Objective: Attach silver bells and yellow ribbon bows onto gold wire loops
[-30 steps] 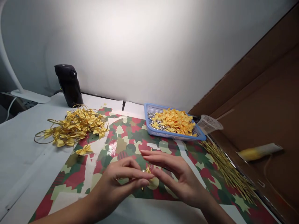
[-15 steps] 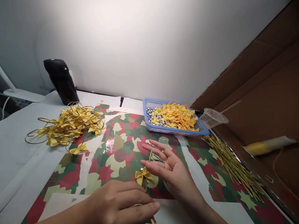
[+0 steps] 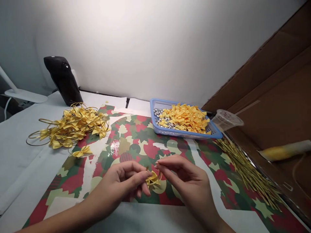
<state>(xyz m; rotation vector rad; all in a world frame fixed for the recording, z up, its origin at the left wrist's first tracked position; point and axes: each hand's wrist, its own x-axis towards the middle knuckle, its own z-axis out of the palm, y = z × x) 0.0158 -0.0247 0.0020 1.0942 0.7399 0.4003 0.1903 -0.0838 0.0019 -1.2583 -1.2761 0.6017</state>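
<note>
My left hand [image 3: 122,184] and my right hand [image 3: 186,183] meet over the patterned sheet [image 3: 136,145], both pinching a small yellow ribbon bow on a thin gold wire [image 3: 152,178]. The left fingers grip the bow and one wire end. The right fingertips pinch the other wire end, which bends round over the bow. A pile of finished bows on gold wire loops [image 3: 70,127] lies at the far left. Behind my hands, a blue basket [image 3: 155,127] holds loose yellow bows [image 3: 186,118] and small silver beads [image 3: 159,113].
A bundle of straight gold wires [image 3: 245,170] lies at the right on the sheet. A clear plastic cup [image 3: 227,119] lies tipped beside the basket. A black device [image 3: 62,79] stands at the back left, a brown cardboard wall [image 3: 274,84] at the right, with a yellow-and-white tube [image 3: 284,151] against it.
My left hand has come up from the near edge and my right hand has closed from flat; the wire, straight before, is now bent round the bow between both hands.
</note>
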